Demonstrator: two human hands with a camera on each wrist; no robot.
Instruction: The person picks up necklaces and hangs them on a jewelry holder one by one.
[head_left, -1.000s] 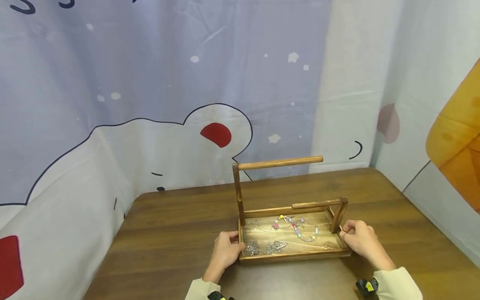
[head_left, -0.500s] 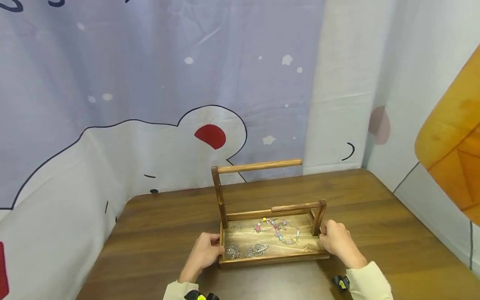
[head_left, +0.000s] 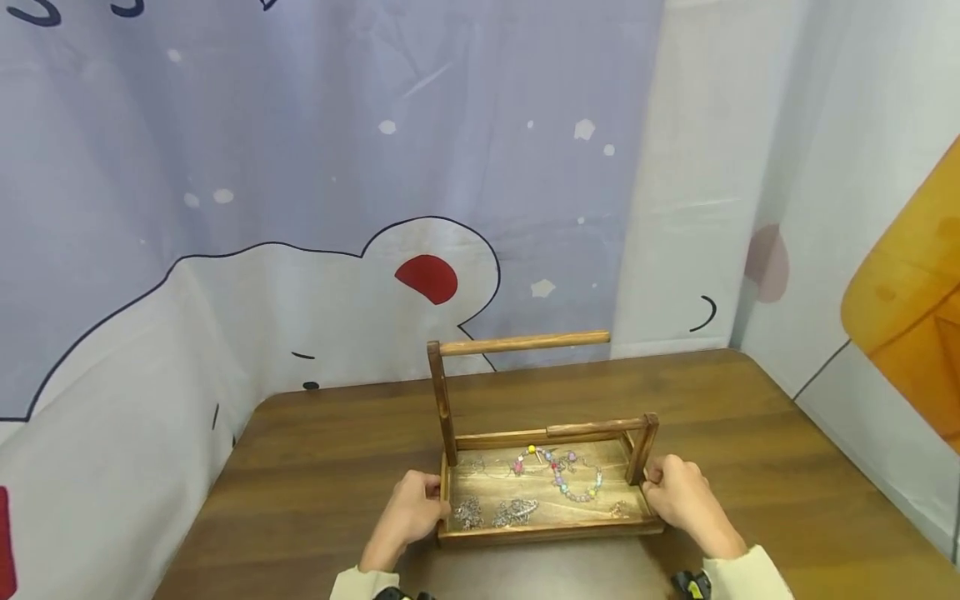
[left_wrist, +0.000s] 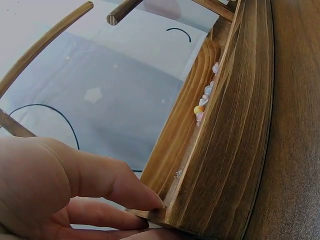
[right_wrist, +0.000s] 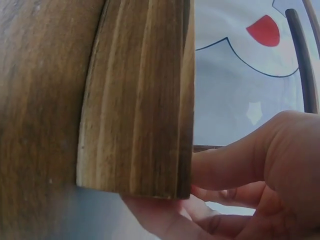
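A wooden jewelry stand (head_left: 551,533), a shallow tray with two posts and bars, sits on the table between both hands. My left hand (head_left: 412,508) grips its left end, the thumb over the rim and the fingers outside, as the left wrist view shows at the tray corner (left_wrist: 220,150). At the opposite end my right hand (head_left: 682,496) pinches the end wall beside the short post (head_left: 642,450); in the right wrist view a finger reaches beneath the tray corner (right_wrist: 140,125). Inside lie a colourful beaded strand (head_left: 581,497), silver chains (head_left: 516,511) and a small gold-coloured piece (head_left: 618,508).
A tall post (head_left: 441,400) rises at the tray's left end, its bar (head_left: 525,342) reaching right. The lower bar (head_left: 596,428) points left from the short post. Behind the brown table (head_left: 337,433) hangs a printed curtain (head_left: 322,167).
Both hands have shifted the jewelry stand left across the table, mostly in the first half second. The camera view has also moved slightly. Both hands keep their hold on the ends.
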